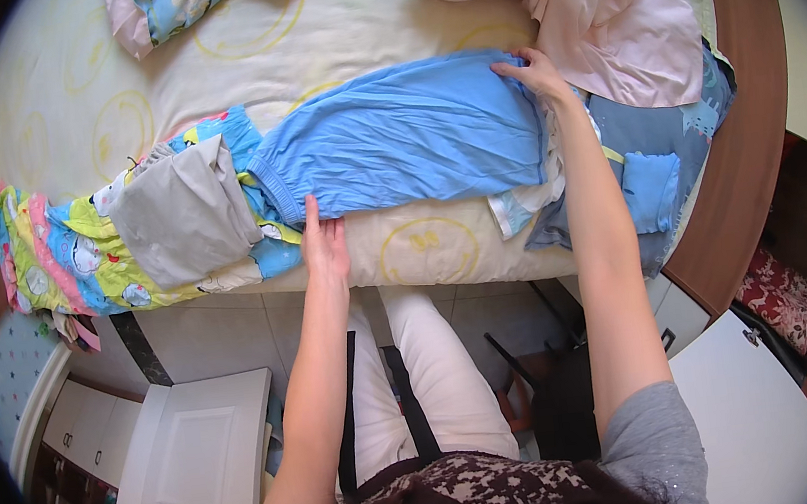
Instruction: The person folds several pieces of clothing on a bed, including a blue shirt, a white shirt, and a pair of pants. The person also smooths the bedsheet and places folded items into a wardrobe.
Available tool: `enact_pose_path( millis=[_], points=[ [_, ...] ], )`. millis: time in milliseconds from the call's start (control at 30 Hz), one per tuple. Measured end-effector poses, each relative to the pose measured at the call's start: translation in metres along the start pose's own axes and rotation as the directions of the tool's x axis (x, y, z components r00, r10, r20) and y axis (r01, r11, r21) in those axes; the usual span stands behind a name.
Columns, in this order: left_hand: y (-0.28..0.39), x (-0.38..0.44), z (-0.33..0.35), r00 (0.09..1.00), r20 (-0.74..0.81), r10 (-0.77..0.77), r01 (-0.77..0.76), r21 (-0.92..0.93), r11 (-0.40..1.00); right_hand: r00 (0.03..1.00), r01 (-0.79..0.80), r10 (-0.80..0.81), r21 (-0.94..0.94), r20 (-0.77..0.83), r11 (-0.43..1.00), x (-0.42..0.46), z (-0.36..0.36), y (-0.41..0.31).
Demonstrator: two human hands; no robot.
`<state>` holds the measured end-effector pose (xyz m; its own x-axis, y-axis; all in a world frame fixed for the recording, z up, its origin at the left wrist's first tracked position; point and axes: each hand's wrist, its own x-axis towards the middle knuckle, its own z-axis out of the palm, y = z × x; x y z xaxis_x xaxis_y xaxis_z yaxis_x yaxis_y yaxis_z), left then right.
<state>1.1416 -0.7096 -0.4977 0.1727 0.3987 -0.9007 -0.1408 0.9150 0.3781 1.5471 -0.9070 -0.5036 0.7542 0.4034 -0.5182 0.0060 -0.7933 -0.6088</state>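
Light blue cloth trousers, folded lengthwise, lie flat across the near side of the bed, their elastic waistband at the left. My left hand rests against the near edge beside the waistband, fingers extended. At the far right corner my right hand pinches the blue fabric between thumb and fingers. Left of the waistband, a folded grey garment lies on colourful printed fabric. A white garment shows partly from under the right end of the blue cloth.
Pale pink bedding is bunched at the far right. Dark blue printed fabric and a small folded blue cloth lie near the wooden bed frame. Another printed cloth lies at the far left. A white door stands behind, lower left.
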Motion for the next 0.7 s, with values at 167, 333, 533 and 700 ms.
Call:
enact_pose_path(
  millis=[167,333,533,700],
  points=[
    [0.014,0.004,0.020,0.997,0.077,-0.015,0.022,-0.094,0.995,0.959,0.279,-0.243,0.315,-0.148,0.907,-0.042,-0.016,-0.033],
    [0.036,-0.036,0.036,0.973,0.149,0.178,-0.178,-0.008,0.984,0.851,0.388,-0.297,0.136,-0.432,0.912,-0.117,-0.038,-0.063],
    [0.088,-0.111,0.037,0.946,0.292,0.139,-0.172,0.091,0.981,0.889,0.207,-0.078,0.245,-0.452,0.947,-0.237,-0.097,-0.075],
    [0.081,-0.080,0.030,0.960,0.264,0.095,-0.201,0.413,0.888,0.915,-0.014,0.204,0.479,-0.347,0.878,-0.279,-0.068,-0.012]
  ],
)
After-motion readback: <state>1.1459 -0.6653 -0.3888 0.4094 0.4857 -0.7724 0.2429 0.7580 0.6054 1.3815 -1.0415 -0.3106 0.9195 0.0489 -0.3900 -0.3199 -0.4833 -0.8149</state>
